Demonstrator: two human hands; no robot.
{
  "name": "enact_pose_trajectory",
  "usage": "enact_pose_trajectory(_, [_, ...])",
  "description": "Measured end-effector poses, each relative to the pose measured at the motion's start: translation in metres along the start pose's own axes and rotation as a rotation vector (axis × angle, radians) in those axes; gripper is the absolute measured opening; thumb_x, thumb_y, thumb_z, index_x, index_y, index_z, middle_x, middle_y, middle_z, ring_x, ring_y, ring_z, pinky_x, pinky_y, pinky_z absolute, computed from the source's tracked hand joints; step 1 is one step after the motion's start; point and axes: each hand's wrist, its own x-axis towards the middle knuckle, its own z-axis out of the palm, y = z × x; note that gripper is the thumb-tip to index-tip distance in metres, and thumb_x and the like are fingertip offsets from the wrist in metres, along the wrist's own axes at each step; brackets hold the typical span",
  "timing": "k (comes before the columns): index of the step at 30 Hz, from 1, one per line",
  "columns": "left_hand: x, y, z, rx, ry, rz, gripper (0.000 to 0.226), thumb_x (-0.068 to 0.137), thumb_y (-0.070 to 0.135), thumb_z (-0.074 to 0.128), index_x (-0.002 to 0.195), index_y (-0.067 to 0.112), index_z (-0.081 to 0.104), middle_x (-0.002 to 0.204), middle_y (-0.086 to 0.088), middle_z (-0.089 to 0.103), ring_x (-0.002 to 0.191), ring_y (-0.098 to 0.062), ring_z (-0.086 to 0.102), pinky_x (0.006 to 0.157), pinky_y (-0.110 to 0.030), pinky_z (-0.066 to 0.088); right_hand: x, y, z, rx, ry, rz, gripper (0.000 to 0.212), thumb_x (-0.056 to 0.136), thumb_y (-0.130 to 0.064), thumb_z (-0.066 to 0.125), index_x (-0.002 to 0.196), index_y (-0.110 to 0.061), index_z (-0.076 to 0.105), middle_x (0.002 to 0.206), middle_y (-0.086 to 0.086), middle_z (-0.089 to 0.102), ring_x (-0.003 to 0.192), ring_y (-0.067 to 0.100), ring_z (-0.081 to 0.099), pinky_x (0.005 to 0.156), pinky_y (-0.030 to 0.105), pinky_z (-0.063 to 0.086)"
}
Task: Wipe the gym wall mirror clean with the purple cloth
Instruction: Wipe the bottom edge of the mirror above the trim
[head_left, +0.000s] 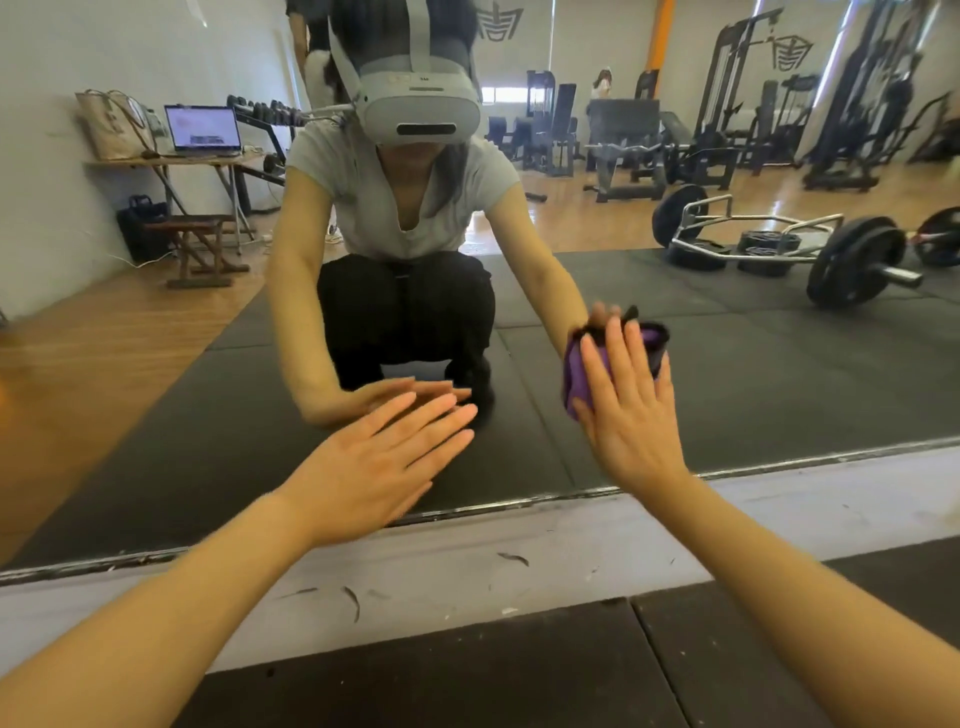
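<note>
The gym wall mirror (753, 364) fills most of the head view and ends low at a metal bottom rim. My right hand (631, 410) presses the bunched purple cloth (576, 374) flat against the glass, low and right of centre, fingers spread over it. Only the cloth's left edge and a dark top part show around my fingers. My left hand (387, 462) rests flat on the glass to the left, fingers together and stretched out, holding nothing. The mirror reflects me crouching with both arms out.
A white scuffed ledge (467, 561) runs below the mirror's rim, with black floor mats (467, 675) under my arms. The reflection shows a loaded trap bar, weight machines, a folding table with a laptop and bag, and a small stool.
</note>
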Motion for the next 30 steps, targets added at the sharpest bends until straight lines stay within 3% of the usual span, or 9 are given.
enact_pose_trajectory(4, [0.052,-0.018,-0.014,0.046,0.080,0.061,0.060,0.099,0.035,0.029,0.154,0.011,0.019,0.161,-0.011,0.016,0.150,-0.030,0.016,0.122,-0.046,0.003,0.050,0.025,-0.017,0.097,0.096,-0.028,0.055,0.101,-0.028,0.042,0.150,-0.010,0.026,0.155,0.019,0.014,0.146,0.036,0.011,0.117,0.049,0.009])
enact_pose_trajectory(11, [0.086,-0.015,-0.015,0.221,0.217,-0.128,0.067,0.101,0.046,0.032,0.156,0.010,0.020,0.165,-0.014,0.005,0.151,-0.032,0.012,0.121,-0.049,0.002,0.000,0.020,0.015,0.065,0.103,0.029,0.051,0.108,-0.040,0.021,0.153,-0.015,0.021,0.154,0.018,0.023,0.147,0.031,0.009,0.114,0.053,0.024])
enact_pose_trajectory(13, [0.086,-0.014,-0.008,0.254,0.252,-0.134,0.066,0.103,0.046,0.035,0.157,0.010,0.021,0.166,-0.014,0.001,0.151,-0.032,0.011,0.122,-0.050,0.002,-0.025,0.016,0.025,0.046,0.076,0.036,0.049,0.109,-0.040,0.019,0.151,-0.015,0.018,0.152,0.019,0.027,0.147,0.032,0.010,0.107,0.057,0.027])
enact_pose_trajectory(16, [0.085,-0.016,-0.004,0.287,0.279,-0.126,0.066,0.103,0.046,0.039,0.157,0.010,0.025,0.165,-0.014,0.010,0.150,-0.032,0.017,0.123,-0.051,0.004,-0.069,0.010,0.039,0.026,-0.026,0.042,0.050,0.109,-0.040,0.018,0.152,-0.014,0.018,0.152,0.020,0.028,0.154,0.030,0.000,0.103,0.060,0.030])
enact_pose_trajectory(19, [0.086,-0.017,-0.003,0.299,0.286,-0.124,0.067,0.103,0.045,0.042,0.157,0.010,0.026,0.164,-0.013,0.016,0.150,-0.032,0.018,0.123,-0.051,0.004,-0.097,0.004,0.046,0.004,-0.111,0.064,0.052,0.110,-0.040,0.016,0.151,-0.010,0.028,0.153,0.020,0.028,0.154,0.028,-0.008,0.102,0.059,0.034])
enact_pose_trajectory(22, [0.086,-0.017,-0.003,0.307,0.276,-0.125,0.067,0.103,0.045,0.041,0.157,0.010,0.026,0.164,-0.013,0.017,0.150,-0.032,0.018,0.123,-0.051,0.003,-0.092,0.008,0.042,0.001,-0.090,-0.003,0.052,0.110,-0.039,0.019,0.152,-0.010,0.028,0.165,0.016,0.010,0.154,0.028,-0.007,0.114,0.054,0.029])
enact_pose_trajectory(24, [0.087,-0.016,-0.002,0.318,0.274,-0.119,0.067,0.103,0.045,0.041,0.157,0.010,0.025,0.164,-0.014,0.017,0.150,-0.032,0.018,0.123,-0.052,0.004,-0.071,0.018,0.033,-0.027,-0.037,-0.084,0.053,0.107,-0.036,0.029,0.154,-0.012,0.023,0.168,0.011,-0.001,0.154,0.027,-0.007,0.122,0.048,0.014])
enact_pose_trajectory(26, [0.087,-0.016,-0.003,0.311,0.281,-0.122,0.067,0.102,0.045,0.041,0.157,0.010,0.026,0.163,-0.014,0.018,0.150,-0.032,0.019,0.123,-0.051,0.005,-0.034,0.026,0.021,-0.040,0.030,-0.051,0.057,0.103,-0.036,0.038,0.153,-0.012,0.025,0.164,0.015,0.010,0.154,0.025,-0.008,0.123,0.044,0.003])
enact_pose_trajectory(30, [0.087,-0.016,-0.003,0.277,0.287,-0.126,0.068,0.102,0.045,0.042,0.157,0.010,0.024,0.163,-0.015,0.019,0.150,-0.032,0.018,0.123,-0.051,0.004,0.034,0.028,-0.001,0.122,0.145,0.119,0.054,0.106,-0.041,0.027,0.153,-0.014,0.023,0.158,0.016,0.015,0.154,0.026,-0.001,0.123,0.041,0.000])
